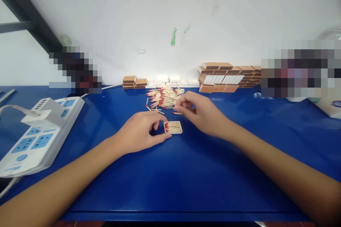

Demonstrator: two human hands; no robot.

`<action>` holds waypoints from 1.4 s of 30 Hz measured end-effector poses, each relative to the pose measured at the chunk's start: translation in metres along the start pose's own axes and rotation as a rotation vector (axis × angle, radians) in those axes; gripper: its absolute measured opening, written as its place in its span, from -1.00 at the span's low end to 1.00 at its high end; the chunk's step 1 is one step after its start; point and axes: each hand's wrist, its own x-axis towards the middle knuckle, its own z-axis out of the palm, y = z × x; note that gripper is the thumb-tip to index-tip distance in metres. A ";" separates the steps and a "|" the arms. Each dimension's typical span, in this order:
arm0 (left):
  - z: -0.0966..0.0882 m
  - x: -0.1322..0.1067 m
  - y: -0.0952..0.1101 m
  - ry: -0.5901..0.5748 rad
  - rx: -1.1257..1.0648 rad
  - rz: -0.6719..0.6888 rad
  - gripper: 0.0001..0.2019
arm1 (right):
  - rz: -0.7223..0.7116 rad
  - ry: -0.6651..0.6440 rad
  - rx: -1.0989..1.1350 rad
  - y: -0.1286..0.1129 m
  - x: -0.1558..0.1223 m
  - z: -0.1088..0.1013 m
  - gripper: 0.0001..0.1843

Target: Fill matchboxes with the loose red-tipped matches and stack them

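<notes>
My left hand (141,131) curls around the left end of a small white matchbox tray (181,127). Its thumb and index finger touch opposite sides of the tray. Inside lie matches (174,126) with their red heads to the left. My right hand (198,111) is closed in a pinch just above and right of the tray. A red match head (174,106) shows at its fingertips; most of that match is hidden. Behind both hands spreads a heap of loose red-headed matches (163,96), with a few strays along its near edge.
Brown matchboxes are stacked (231,78) against the wall at the back right, with a smaller stack (133,82) at the back left. White trays (169,79) line the wall between. A power strip (42,138) with plug and cables lies left on the blue table (176,181).
</notes>
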 end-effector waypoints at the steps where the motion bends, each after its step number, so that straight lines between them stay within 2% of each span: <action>1: 0.000 0.000 0.000 -0.003 -0.004 -0.001 -0.72 | -0.015 0.016 -0.057 0.006 0.002 -0.001 -0.85; 4: 0.001 -0.001 0.000 0.002 -0.011 -0.016 -0.71 | -0.066 -0.020 -0.138 0.013 0.005 -0.002 -0.87; 7: 0.001 0.000 0.000 0.005 -0.002 -0.023 -0.73 | -0.090 -0.121 -0.074 0.000 0.001 -0.001 -0.82; 12: -0.001 0.001 0.001 -0.019 0.008 0.000 -0.77 | -0.034 -0.293 -0.047 -0.020 -0.006 0.003 -0.85; 22: -0.002 0.000 0.001 -0.020 0.034 -0.005 -0.76 | -0.069 -0.335 -0.072 -0.020 -0.009 0.003 -0.89; 30: -0.002 0.000 0.001 -0.038 0.019 -0.006 -0.77 | -0.080 -0.341 -0.166 -0.022 -0.011 0.006 -0.83; 35: -0.002 0.001 0.002 -0.039 0.028 -0.008 -0.77 | -0.068 -0.341 -0.147 -0.025 -0.012 0.006 -0.80; 38: -0.002 0.001 0.002 -0.033 0.033 -0.012 -0.75 | -0.085 -0.254 -0.126 -0.020 -0.009 0.000 -0.82; 42: -0.001 0.000 0.001 -0.007 0.016 -0.038 -0.72 | -0.097 -0.087 -0.200 0.003 0.000 -0.008 -0.83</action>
